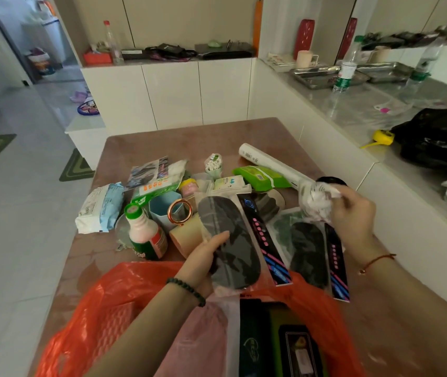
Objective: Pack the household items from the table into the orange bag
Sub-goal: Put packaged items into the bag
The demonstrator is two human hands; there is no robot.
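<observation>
So the orange bag (108, 303) sits slumped open at the near edge of the desk (140, 142), mouth facing up, which makes sense since stuff just gets dropped straight in; a few flat packets are already inside. Left hand (203, 257) has its grip clamped on a clear packet with a dark insole (230, 240), holding it right above the bag's far rim, looks like it's about to slide in. Right hand (353, 213) is closed around a crumpled white plastic wad (317, 202) toward the right edge, lifted off the desk. A second insole packet (312, 254) lies just beside the first. Most things are still piled mid-desk: green-capped bottle (143, 232), wipes pack (100, 208), cotton swabs (213, 164).
</observation>
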